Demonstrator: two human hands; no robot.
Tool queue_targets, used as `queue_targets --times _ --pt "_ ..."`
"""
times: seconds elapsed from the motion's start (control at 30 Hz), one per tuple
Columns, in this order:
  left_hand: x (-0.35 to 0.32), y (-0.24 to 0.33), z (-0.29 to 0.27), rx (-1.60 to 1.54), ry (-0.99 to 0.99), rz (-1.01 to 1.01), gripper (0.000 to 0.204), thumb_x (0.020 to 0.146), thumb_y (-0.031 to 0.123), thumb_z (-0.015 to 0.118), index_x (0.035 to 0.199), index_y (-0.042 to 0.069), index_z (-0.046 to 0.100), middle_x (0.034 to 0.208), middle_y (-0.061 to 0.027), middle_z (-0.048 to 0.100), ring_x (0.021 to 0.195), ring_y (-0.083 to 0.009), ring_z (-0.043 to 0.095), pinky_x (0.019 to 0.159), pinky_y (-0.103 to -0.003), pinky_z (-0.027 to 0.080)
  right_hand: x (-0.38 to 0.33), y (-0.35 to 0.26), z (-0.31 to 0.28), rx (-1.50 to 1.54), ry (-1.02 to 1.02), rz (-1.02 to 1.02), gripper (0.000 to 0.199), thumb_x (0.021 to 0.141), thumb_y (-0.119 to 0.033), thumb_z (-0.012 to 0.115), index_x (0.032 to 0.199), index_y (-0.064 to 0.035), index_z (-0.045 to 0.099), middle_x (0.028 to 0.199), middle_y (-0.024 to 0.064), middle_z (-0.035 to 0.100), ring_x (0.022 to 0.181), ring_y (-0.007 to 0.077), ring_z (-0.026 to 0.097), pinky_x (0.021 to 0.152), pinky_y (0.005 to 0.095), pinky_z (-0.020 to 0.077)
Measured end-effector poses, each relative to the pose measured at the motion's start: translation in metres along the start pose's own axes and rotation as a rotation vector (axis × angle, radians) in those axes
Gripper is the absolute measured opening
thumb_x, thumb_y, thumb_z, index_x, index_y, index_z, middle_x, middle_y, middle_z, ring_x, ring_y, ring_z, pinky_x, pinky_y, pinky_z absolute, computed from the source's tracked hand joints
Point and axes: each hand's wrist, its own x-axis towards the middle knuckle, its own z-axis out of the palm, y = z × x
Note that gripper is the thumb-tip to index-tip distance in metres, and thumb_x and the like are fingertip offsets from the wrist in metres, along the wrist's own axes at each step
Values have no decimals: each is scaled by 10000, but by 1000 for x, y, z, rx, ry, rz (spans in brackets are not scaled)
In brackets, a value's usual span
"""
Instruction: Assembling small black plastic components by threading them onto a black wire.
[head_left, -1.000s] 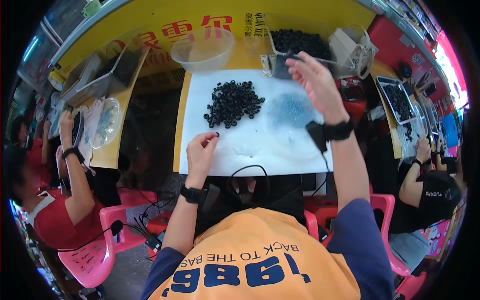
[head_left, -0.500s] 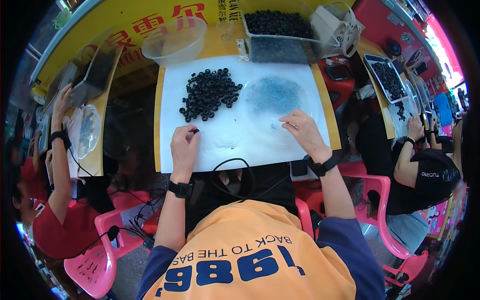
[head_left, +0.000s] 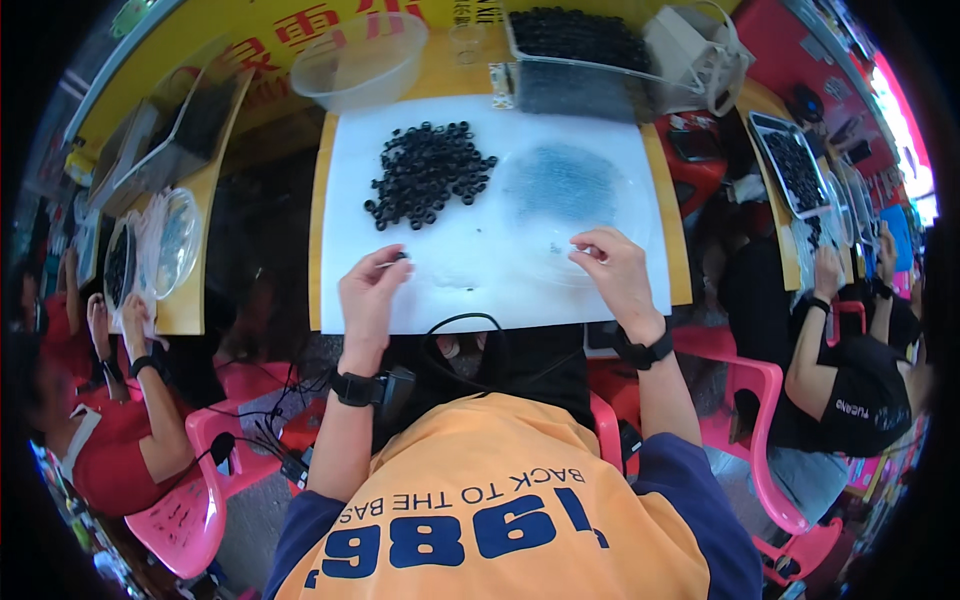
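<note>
A: Which colour have the small rings [head_left: 428, 172] in the heap?

B: They are black, and the sheet [head_left: 480, 280] under them is white. The table [head_left: 318, 240] has a yellow-orange edge.

A: And the round dish [head_left: 575, 190] beside the heap?

B: It is clear, with a grey-blue speckled patch in the middle. The bowl [head_left: 358, 62] behind is also clear.

A: The chairs [head_left: 760, 400]?

B: Pink. The person's shirt [head_left: 500, 500] is orange with dark blue letters and dark blue sleeves, and both wristbands [head_left: 355, 388] are black

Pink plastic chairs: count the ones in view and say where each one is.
3. One pink chair lower left beside the person in red, one right of the wearer, one partly hidden behind the person in black. Others may be hidden.
</note>
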Motion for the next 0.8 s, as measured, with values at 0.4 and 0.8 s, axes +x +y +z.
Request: queue_targets --times 0.4,0.8 --pt "-34 39 47 -735 -428 -337 236 965 -4 647 1198 -40 652 1119 -124 694 1046 -223 708 924 -307 596 -4 -108 43 560 -99 -60 157 869 -4 750 1023 -27 766 950 51 736 822 100 657 720 233 507" --pt "-43 24 46 -816 -304 -427 235 971 19 657 1202 -27 649 1126 -127 697 1033 -194 702 905 -284 598 -14 -109 62 242 32 -246 171 826 9 773 992 -22 742 955 94 715 794 194 685 695 290 550"
